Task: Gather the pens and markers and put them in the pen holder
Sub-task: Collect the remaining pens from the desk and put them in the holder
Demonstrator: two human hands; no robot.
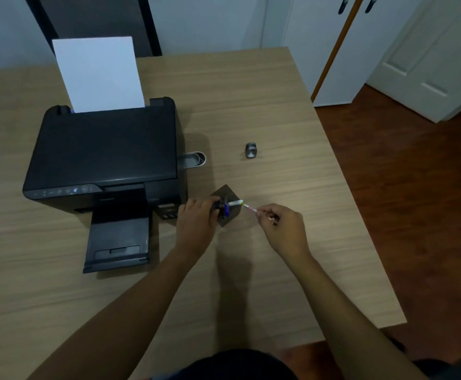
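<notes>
A dark grey square pen holder [228,193] stands on the wooden table just right of the printer. My left hand [196,219] is closed around a bunch of pens and markers [227,205], among them a blue one and a white one with a green tip, held over the holder's opening. My right hand [283,224] pinches a thin pink patterned pen [250,209] just right of the holder, with its tip pointing toward the holder.
A black printer [106,157] with upright white paper [97,74] fills the table's left. A grey oval case [195,159] lies beside the printer. A small metal sharpener [251,150] sits farther back. The table edge [361,215] runs along the right.
</notes>
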